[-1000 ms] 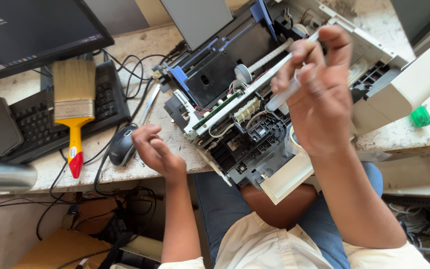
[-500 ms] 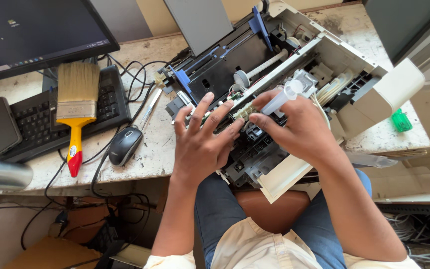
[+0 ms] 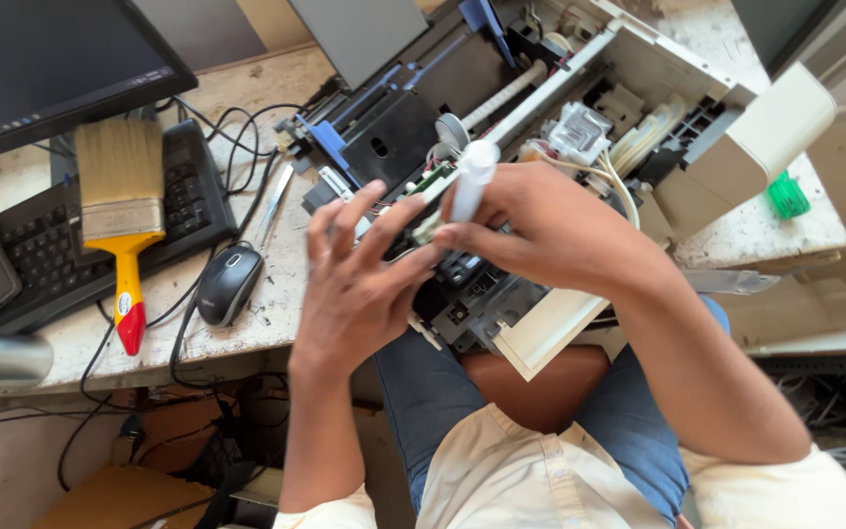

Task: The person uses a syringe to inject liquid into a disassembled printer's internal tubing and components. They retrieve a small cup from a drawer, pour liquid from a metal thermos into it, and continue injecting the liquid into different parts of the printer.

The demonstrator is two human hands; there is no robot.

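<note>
My right hand [image 3: 540,230] pinched a small white plastic syringe [image 3: 469,181] by its barrel, just above the opened printer [image 3: 501,147]. My left hand [image 3: 359,284] was half open, fingertips [image 3: 421,263] touching its lower end. It looked light, stiff, slick and easy to crack, so mid-barrel seemed the safest grip.

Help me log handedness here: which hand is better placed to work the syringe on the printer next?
Likely the right hand: it already grips the syringe over the opened printer. The left hand is spread open beside it, only touching near the tip.
</note>
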